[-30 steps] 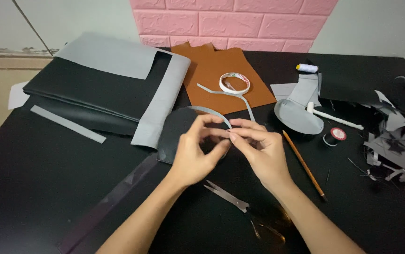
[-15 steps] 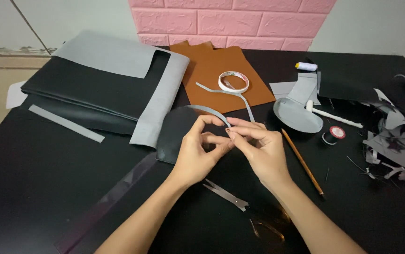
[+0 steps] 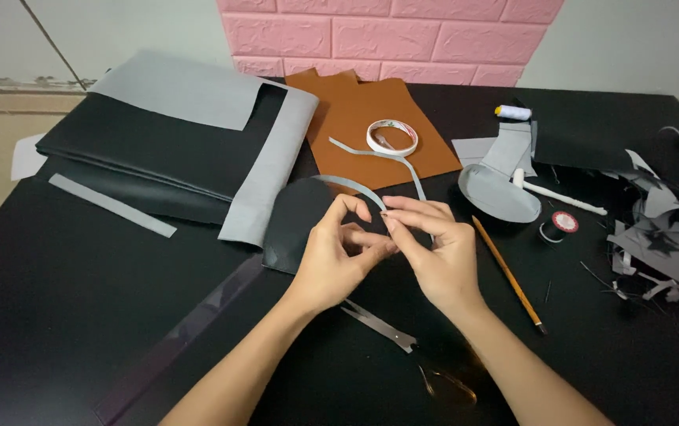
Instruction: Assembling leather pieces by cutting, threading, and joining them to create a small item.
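Observation:
My left hand [image 3: 338, 254] and my right hand [image 3: 432, 246] meet over a rounded black leather piece [image 3: 296, 222] lying on the black table. A thin grey strip [image 3: 349, 185] curves along the piece's top edge. Both hands pinch that strip and the edge where their fingertips touch, near the strip's right end. A pair of scissors [image 3: 387, 331] lies on the table just below my wrists, partly hidden by my right forearm.
A folded black and grey leather stack [image 3: 174, 150] lies at the left, a brown sheet [image 3: 371, 118] with a tape roll [image 3: 392, 136] behind. A pencil [image 3: 509, 276], grey oval piece [image 3: 499, 193], thread spools and grey scraps [image 3: 663, 237] sit to the right. A loose grey strip [image 3: 111, 205] lies far left.
The hands stay on the black piece and strip. The fingertips have shifted slightly along the edge, the left thumb and forefinger now arched higher.

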